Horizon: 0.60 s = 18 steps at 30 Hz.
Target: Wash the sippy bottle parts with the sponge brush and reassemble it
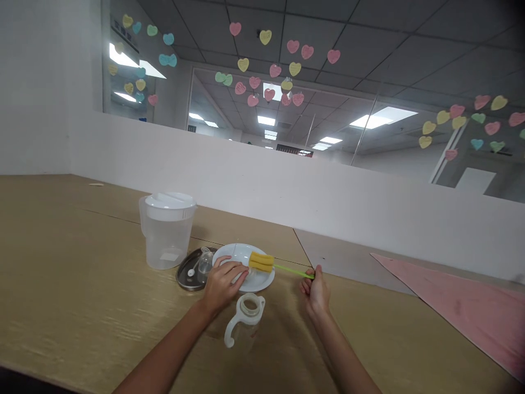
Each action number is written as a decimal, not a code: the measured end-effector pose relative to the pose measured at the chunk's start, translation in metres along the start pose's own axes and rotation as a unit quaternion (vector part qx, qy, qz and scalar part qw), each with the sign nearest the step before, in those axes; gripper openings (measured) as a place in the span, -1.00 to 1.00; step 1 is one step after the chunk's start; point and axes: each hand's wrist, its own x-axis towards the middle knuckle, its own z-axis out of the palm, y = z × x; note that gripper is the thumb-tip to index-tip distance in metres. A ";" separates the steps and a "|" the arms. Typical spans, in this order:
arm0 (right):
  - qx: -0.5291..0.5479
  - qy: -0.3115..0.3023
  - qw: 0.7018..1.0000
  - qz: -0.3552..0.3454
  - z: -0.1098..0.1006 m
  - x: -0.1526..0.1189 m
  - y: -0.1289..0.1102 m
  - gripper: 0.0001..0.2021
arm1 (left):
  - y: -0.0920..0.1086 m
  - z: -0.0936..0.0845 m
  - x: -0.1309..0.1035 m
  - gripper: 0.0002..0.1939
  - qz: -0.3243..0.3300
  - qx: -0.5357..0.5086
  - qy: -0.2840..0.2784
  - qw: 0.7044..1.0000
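Note:
My right hand [316, 291] is closed around the thin green handle of a sponge brush [261, 261]. Its ribbed yellow head sits over a white oval plate [264, 283]. My left hand [225, 278] reaches over the plate's near left side with fingers apart, the tips close to the sponge. Something clear lies by those fingertips, too hidden to name. Nearer to me stands a clear bottle [247, 331] with an uncovered round mouth and a white hooked carrying loop. Left of the plate, a dark round metal tray [186, 282] carries a clear dome-like piece [205, 264] and a small white part.
Behind the tray stands a translucent pitcher [168, 238] with a white lid and side handle. A pink cloth [463, 306] covers the table's right side. A low white wall [246, 180] runs along the back, with glass panels above bearing heart-shaped notes.

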 end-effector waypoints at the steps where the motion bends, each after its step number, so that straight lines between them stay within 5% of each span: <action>1: 0.006 0.012 1.000 0.006 0.000 0.000 0.000 -0.63 | -0.001 -0.001 0.000 -0.88 0.002 0.004 0.005 1.000; 6: 0.004 0.047 0.999 0.014 0.001 -0.001 -0.002 -0.65 | -0.005 -0.005 0.002 -0.82 -0.002 0.016 0.019 1.000; 12: 0.043 -0.073 0.996 0.024 0.001 0.000 -0.001 -0.60 | -0.007 -0.005 0.001 -0.82 -0.039 0.000 0.022 0.999; 18: 0.037 -0.090 0.995 0.028 0.002 0.001 0.002 -0.60 | -0.012 -0.003 -0.003 -0.80 -0.065 -0.004 0.014 0.998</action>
